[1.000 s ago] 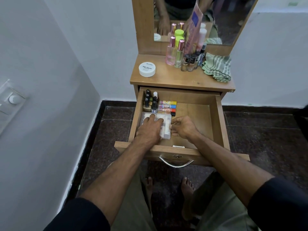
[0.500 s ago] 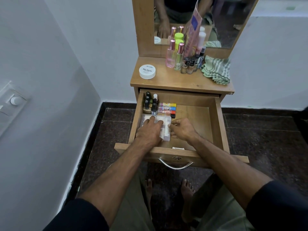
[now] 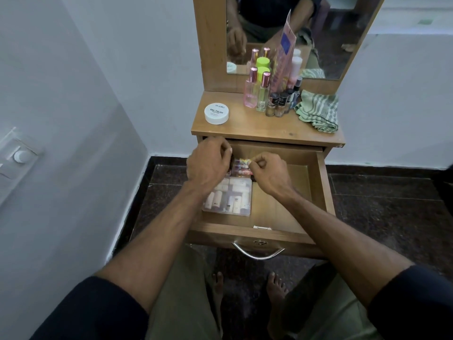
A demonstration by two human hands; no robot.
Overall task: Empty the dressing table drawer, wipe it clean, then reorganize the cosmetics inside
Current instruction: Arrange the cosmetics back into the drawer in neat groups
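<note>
The wooden drawer [image 3: 321, 192] of the dressing table stands pulled out. At its back left, my left hand [image 3: 208, 163] curls its fingers round the small dark bottles [image 3: 231, 161], which it mostly hides. Beside them lies a row of coloured tubes [image 3: 241, 166]. My right hand [image 3: 268, 174] pinches the right end of that row between thumb and forefinger. A clear plastic box [image 3: 231, 198] of pale cosmetics lies flat at the drawer's front left, partly under my left wrist.
On the tabletop [image 3: 257, 128] stand a white nail polish remover tub [image 3: 217, 113], perfume bottles [image 3: 256, 90], small polish bottles [image 3: 277, 104] and a green striped cloth [image 3: 317, 111]. A mirror [image 3: 318, 33] rises behind. The wall is close on the left. My bare feet are under the drawer handle [image 3: 258, 253].
Both hands have left the clear plastic box and moved to the back of the drawer. The left now covers the small bottles, and the right pinches the coloured tubes.
</note>
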